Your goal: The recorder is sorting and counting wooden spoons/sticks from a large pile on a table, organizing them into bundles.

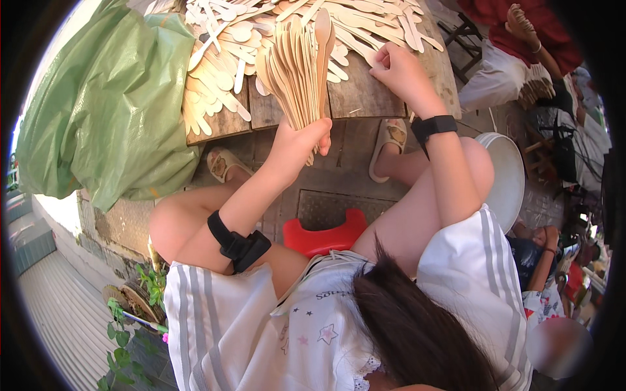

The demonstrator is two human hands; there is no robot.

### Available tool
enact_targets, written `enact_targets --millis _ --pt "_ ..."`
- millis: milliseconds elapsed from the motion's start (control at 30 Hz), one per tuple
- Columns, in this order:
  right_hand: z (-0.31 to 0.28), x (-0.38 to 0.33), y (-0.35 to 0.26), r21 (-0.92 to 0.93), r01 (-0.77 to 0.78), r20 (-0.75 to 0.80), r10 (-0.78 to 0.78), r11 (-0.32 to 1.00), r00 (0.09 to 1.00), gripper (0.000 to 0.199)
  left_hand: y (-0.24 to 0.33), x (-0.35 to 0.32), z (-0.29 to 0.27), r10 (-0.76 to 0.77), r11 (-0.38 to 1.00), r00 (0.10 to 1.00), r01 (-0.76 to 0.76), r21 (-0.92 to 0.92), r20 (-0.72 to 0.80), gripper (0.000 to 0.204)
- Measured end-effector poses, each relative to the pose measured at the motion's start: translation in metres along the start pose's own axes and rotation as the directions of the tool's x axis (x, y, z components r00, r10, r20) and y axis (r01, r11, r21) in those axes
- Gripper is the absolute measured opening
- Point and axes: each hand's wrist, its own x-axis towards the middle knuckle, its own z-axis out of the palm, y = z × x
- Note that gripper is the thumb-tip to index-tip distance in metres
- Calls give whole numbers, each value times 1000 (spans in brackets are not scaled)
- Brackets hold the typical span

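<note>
My left hand (297,144) grips a fanned bundle of pale wooden spoons (298,62) by their handles, holding it upright over the near edge of a rough wooden table (360,96). My right hand (399,68) rests on the tabletop to the right of the bundle, fingers curled at the edge of a loose heap of wooden spoons (228,45) that covers the far part of the table. Whether it pinches a spoon I cannot tell. Both wrists carry black bands.
A big green plastic sack (111,104) leans at the table's left. A red stool (326,236) shows between my knees. A white bucket (508,176) stands at right. Another person in red (521,39) sits beyond the table, holding spoons.
</note>
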Motion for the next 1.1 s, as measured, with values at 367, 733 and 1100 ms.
enact_targets --millis 367,733,1100 --pt "-59 8 -8 868 46 -87 62 494 994 22 20 8 -13 -26 955 997 47 -293 74 11" --pt "-26 23 -18 902 37 -173 283 430 943 23 10 12 -7 -47 966 995 69 -251 93 10" --pt "-5 -9 -51 985 -161 158 -57 -67 986 30 12 14 8 -179 957 933 238 -163 313 27"
